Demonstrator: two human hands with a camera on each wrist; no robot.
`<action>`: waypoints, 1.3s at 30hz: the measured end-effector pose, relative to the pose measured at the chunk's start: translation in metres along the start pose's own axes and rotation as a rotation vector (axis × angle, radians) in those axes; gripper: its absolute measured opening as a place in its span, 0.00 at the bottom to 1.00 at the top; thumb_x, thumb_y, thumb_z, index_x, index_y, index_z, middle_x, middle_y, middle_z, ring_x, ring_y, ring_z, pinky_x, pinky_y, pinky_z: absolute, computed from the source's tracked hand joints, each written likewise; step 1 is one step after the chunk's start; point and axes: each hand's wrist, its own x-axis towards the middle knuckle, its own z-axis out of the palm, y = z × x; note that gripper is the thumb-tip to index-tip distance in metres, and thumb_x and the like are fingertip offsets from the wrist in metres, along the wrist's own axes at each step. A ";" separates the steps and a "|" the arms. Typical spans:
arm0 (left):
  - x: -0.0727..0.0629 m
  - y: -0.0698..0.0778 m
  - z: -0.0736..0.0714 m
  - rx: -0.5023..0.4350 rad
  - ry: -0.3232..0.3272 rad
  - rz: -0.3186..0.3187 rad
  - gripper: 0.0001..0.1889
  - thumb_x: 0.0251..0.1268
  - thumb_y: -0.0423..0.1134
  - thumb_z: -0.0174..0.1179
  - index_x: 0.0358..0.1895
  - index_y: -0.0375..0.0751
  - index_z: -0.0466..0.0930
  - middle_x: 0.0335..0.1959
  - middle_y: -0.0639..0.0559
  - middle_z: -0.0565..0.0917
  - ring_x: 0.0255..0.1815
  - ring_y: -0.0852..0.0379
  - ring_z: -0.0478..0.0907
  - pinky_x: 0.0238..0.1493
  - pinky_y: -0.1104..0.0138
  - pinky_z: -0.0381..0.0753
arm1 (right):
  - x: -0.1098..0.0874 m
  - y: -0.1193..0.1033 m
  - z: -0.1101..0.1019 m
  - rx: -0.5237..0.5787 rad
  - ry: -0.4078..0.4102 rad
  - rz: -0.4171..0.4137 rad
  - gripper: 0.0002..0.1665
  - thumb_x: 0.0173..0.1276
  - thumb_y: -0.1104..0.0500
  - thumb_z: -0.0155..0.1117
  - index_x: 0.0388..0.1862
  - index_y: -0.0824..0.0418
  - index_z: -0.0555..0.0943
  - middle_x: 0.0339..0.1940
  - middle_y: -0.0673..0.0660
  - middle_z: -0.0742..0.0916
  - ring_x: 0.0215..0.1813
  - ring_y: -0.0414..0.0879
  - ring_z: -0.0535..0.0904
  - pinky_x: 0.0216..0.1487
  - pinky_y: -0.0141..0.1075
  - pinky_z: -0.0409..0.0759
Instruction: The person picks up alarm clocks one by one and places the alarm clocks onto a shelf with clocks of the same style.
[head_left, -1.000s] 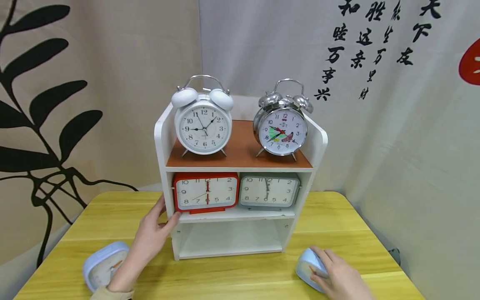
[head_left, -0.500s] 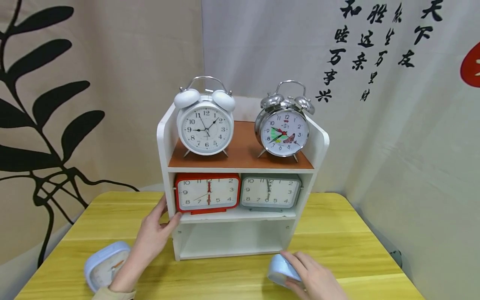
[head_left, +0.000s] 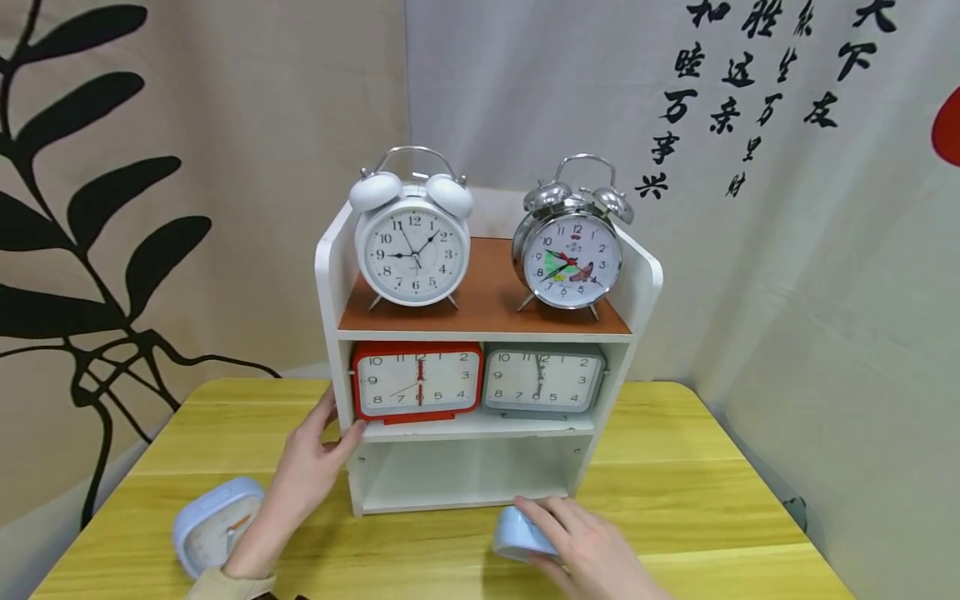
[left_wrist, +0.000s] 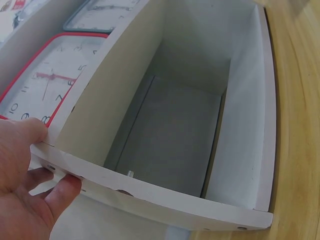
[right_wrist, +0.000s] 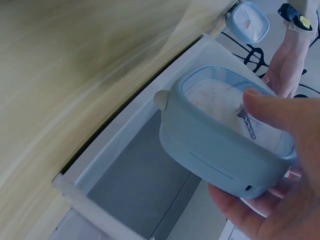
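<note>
My right hand (head_left: 588, 546) grips a small light-blue alarm clock (head_left: 517, 533) just in front of the shelf's bottom compartment. In the right wrist view, my thumb lies across the face of this clock (right_wrist: 215, 145) and my fingers are under its body, with the bottom compartment behind it. My left hand (head_left: 307, 467) holds the left side panel of the white shelf unit (head_left: 327, 292), thumb on the front edge and fingers round the outside. A second light-blue clock (head_left: 213, 529) lies face up on the table beside my left forearm, which partly hides it.
A white twin-bell clock (head_left: 415, 275) and a silver twin-bell clock (head_left: 573, 283) stand on the brown top shelf. A red clock (head_left: 390, 387) and a grey-green clock (head_left: 562, 383) sit side by side on the middle shelf. The yellow wooden table (head_left: 690, 467) has a curtain behind it.
My right hand has carried the light-blue clock leftward from the table's right side to the shelf's front, turning it on the way. My left hand keeps its place on the side panel.
</note>
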 end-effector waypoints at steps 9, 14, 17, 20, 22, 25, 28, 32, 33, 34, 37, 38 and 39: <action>0.000 0.001 0.001 -0.001 0.001 -0.001 0.36 0.81 0.36 0.57 0.85 0.38 0.53 0.76 0.27 0.71 0.74 0.29 0.74 0.52 0.55 0.94 | 0.017 -0.009 0.015 -0.038 0.031 -0.092 0.43 0.53 0.48 0.84 0.68 0.54 0.79 0.52 0.45 0.86 0.48 0.38 0.84 0.43 0.28 0.88; 0.000 0.000 0.002 -0.001 0.004 -0.001 0.36 0.80 0.35 0.57 0.85 0.37 0.53 0.77 0.28 0.71 0.74 0.29 0.74 0.51 0.55 0.94 | 0.026 -0.015 0.019 -0.036 0.023 -0.104 0.42 0.56 0.47 0.82 0.69 0.53 0.78 0.51 0.45 0.86 0.48 0.37 0.83 0.46 0.28 0.87; 0.000 0.000 0.002 -0.002 0.006 0.003 0.36 0.80 0.35 0.57 0.85 0.37 0.53 0.77 0.28 0.71 0.74 0.29 0.73 0.51 0.54 0.94 | 0.032 -0.018 0.021 -0.018 0.004 -0.104 0.41 0.59 0.47 0.81 0.70 0.52 0.77 0.50 0.44 0.85 0.48 0.37 0.82 0.48 0.28 0.86; 0.000 0.000 0.001 -0.001 0.006 0.005 0.36 0.80 0.35 0.57 0.85 0.37 0.53 0.77 0.28 0.71 0.74 0.29 0.73 0.51 0.54 0.94 | 0.039 -0.021 0.023 0.006 -0.008 -0.102 0.40 0.61 0.48 0.80 0.71 0.51 0.76 0.50 0.43 0.85 0.47 0.36 0.81 0.47 0.28 0.86; 0.000 0.000 0.001 -0.002 0.005 0.005 0.36 0.80 0.35 0.57 0.85 0.37 0.53 0.77 0.28 0.70 0.74 0.29 0.73 0.51 0.54 0.94 | 0.044 -0.022 0.026 0.011 -0.013 -0.102 0.39 0.62 0.48 0.80 0.71 0.50 0.76 0.50 0.43 0.85 0.47 0.36 0.81 0.47 0.27 0.86; 0.000 0.000 0.000 -0.001 0.004 0.005 0.36 0.80 0.35 0.57 0.85 0.37 0.53 0.77 0.28 0.71 0.74 0.29 0.74 0.51 0.54 0.94 | 0.050 -0.025 0.030 0.006 -0.020 -0.102 0.38 0.64 0.47 0.79 0.71 0.49 0.76 0.51 0.43 0.85 0.48 0.36 0.82 0.48 0.27 0.86; 0.000 0.000 0.001 -0.002 0.004 0.005 0.36 0.80 0.35 0.57 0.85 0.37 0.53 0.77 0.28 0.70 0.74 0.29 0.74 0.51 0.54 0.94 | 0.056 -0.028 0.035 -0.004 -0.038 -0.096 0.38 0.65 0.46 0.78 0.71 0.48 0.75 0.52 0.43 0.85 0.50 0.36 0.82 0.48 0.27 0.87; 0.000 0.000 0.001 -0.001 0.004 0.001 0.36 0.80 0.35 0.57 0.85 0.37 0.53 0.77 0.28 0.70 0.74 0.29 0.73 0.52 0.54 0.94 | 0.064 -0.029 0.041 0.008 -0.057 -0.092 0.38 0.65 0.46 0.78 0.72 0.48 0.74 0.53 0.44 0.85 0.50 0.37 0.83 0.49 0.28 0.88; 0.000 0.000 0.001 0.000 0.004 0.000 0.36 0.80 0.35 0.57 0.85 0.37 0.53 0.77 0.28 0.70 0.74 0.29 0.73 0.52 0.54 0.94 | 0.066 -0.030 0.043 0.007 -0.059 -0.091 0.39 0.65 0.46 0.78 0.72 0.48 0.74 0.53 0.44 0.85 0.50 0.37 0.83 0.49 0.28 0.88; 0.000 0.001 0.001 0.001 0.004 0.000 0.36 0.80 0.35 0.57 0.85 0.37 0.53 0.77 0.28 0.70 0.74 0.28 0.73 0.52 0.54 0.94 | 0.068 -0.030 0.045 0.007 -0.060 -0.092 0.39 0.65 0.46 0.79 0.72 0.48 0.74 0.53 0.45 0.85 0.50 0.37 0.83 0.50 0.28 0.88; 0.000 0.001 0.000 0.001 0.001 0.000 0.36 0.80 0.35 0.57 0.85 0.37 0.52 0.77 0.28 0.70 0.74 0.28 0.73 0.52 0.54 0.94 | 0.075 -0.032 0.050 -0.006 -0.048 -0.099 0.40 0.63 0.46 0.80 0.72 0.48 0.74 0.53 0.45 0.86 0.49 0.38 0.83 0.50 0.28 0.89; 0.000 0.001 0.000 -0.001 -0.001 -0.002 0.36 0.80 0.35 0.57 0.85 0.37 0.52 0.77 0.28 0.70 0.74 0.28 0.73 0.52 0.54 0.94 | 0.077 -0.032 0.052 -0.007 -0.041 -0.103 0.40 0.62 0.46 0.80 0.72 0.48 0.75 0.53 0.45 0.86 0.49 0.37 0.84 0.50 0.28 0.89; -0.001 0.001 0.000 -0.002 -0.002 -0.005 0.37 0.80 0.35 0.57 0.85 0.37 0.52 0.78 0.28 0.70 0.75 0.29 0.73 0.52 0.54 0.94 | 0.079 -0.033 0.054 -0.009 -0.036 -0.106 0.41 0.62 0.46 0.81 0.72 0.48 0.75 0.53 0.45 0.86 0.49 0.38 0.84 0.50 0.28 0.89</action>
